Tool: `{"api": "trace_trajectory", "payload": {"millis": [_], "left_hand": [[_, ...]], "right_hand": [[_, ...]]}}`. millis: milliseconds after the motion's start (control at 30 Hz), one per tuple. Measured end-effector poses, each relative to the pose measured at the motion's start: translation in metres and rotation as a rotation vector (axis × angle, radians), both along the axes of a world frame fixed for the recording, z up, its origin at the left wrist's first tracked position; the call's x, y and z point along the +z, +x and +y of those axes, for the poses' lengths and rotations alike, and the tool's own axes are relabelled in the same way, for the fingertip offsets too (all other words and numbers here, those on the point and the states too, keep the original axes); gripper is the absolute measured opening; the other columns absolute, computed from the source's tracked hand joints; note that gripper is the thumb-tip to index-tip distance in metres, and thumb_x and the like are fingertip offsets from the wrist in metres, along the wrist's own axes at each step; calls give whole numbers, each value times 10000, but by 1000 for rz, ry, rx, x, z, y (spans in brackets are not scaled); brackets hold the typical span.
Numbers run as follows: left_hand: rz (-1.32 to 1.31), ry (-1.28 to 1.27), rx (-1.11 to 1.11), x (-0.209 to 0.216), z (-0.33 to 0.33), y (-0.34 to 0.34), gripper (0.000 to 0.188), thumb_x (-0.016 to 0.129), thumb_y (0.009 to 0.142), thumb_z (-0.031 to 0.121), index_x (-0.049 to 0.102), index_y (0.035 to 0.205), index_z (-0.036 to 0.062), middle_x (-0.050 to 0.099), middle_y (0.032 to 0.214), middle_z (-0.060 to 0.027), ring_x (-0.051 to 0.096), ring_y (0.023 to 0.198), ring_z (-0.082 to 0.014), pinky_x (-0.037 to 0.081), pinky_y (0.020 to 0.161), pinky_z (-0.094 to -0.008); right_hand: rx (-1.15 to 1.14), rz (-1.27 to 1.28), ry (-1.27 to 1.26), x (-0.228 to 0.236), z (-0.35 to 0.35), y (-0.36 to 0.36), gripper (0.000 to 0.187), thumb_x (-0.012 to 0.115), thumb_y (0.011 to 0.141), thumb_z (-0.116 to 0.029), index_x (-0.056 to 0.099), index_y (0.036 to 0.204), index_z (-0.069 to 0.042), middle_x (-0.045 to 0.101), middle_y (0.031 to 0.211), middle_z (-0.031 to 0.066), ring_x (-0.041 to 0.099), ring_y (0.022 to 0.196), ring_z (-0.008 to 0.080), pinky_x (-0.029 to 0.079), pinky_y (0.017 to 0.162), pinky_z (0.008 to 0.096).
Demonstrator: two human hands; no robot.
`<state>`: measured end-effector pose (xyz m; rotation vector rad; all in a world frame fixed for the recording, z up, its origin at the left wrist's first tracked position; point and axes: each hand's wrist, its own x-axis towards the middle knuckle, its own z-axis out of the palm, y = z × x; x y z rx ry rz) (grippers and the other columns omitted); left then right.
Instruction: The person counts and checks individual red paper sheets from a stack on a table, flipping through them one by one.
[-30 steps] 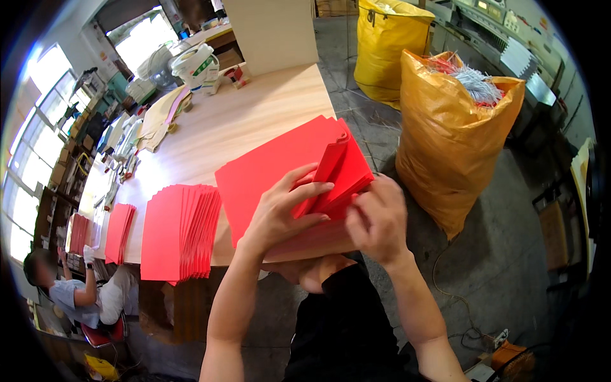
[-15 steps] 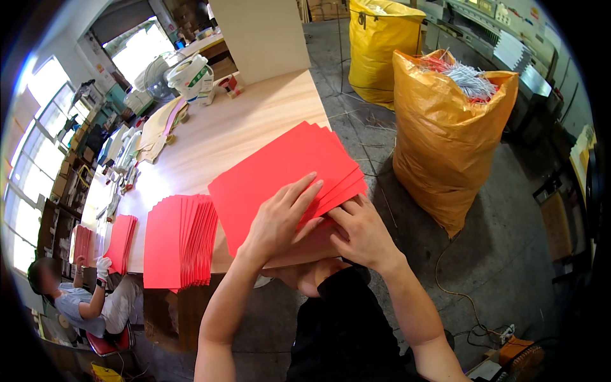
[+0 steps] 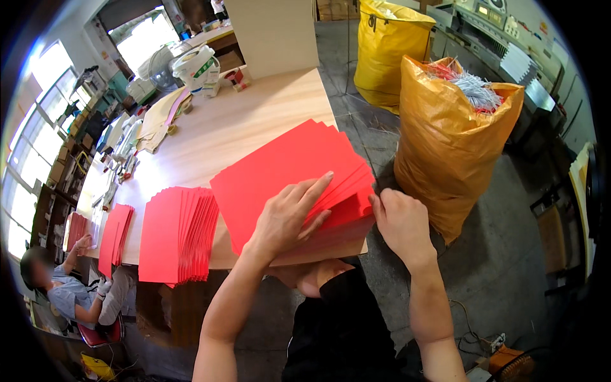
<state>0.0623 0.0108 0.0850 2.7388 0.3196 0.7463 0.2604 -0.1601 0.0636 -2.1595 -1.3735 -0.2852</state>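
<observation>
A tall stack of red paper sheets (image 3: 280, 162) lies at the table's near right corner, its top sheets fanned out at the right side. Resting on top of it is my left hand (image 3: 286, 216), fingers stretched and slightly apart, pressing on the paper. At the stack's right edge my right hand (image 3: 405, 223) is closed, thumb and fingertips pinching the corner of a red sheet below the fanned ones. How many sheets it grips is hidden. To the left, a second fanned pile of red sheets (image 3: 164, 235) lies along the table's front edge.
A narrower red pile (image 3: 114, 237) lies farther left, beside a seated person (image 3: 83, 296) in a glove. A white bucket (image 3: 196, 71) and tools stand at the table's (image 3: 254, 114) far left. Orange (image 3: 452, 146) and yellow sacks (image 3: 389, 60) stand on the floor at right.
My right hand has moved right, from under the fanned sheets to the stack's outer corner, drawing a sheet corner with it. My left hand stays on top, shifted slightly right.
</observation>
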Motion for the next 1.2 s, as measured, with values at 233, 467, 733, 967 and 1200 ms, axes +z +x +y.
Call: {"api": "trace_trajectory", "payload": {"millis": [233,467,733,967,1200], "left_hand": [[-54,5,-33,1,5,-2,441,656,1045,107,730,1448,270,566,1596,-190,713,1235,-390,599,1025,-492],[-129,-111,-54,-6,11,-4,379,720,1006,127,783,1352,269,569,1578,-183,717,1229,-383,608,1029,-486],[-118,-104,-61,-1,9,-5,609,976,755,359,781,1326,272,562,1574,-146,710,1232,-368,613,1016,-480],[-121,-148,-63,-2,11,-6,659,1015,697,283,795,1318,244,567,1572,-144,712,1260,-370,629,1031,-486],[-129,-177,-110,0,14,-7,615,966,778,238,781,1364,232,586,1553,-155,710,1276,-368,616,1046,-475]], "right_hand": [[153,474,354,13,36,-27,322,762,1011,-242,575,849,-37,627,721,152,622,598,318,510,601,436],[203,625,373,7,40,-17,347,692,1064,-210,590,773,-51,609,633,43,588,585,93,458,529,293],[360,1575,472,24,37,-10,344,681,1071,-248,609,766,-105,590,632,2,624,564,119,399,478,254],[364,1541,448,23,35,-9,347,688,1075,-273,625,781,-100,602,644,0,623,564,112,396,479,242],[408,1460,470,20,32,-7,392,675,1090,-344,626,789,-99,597,647,-7,597,566,100,390,501,245]]}}
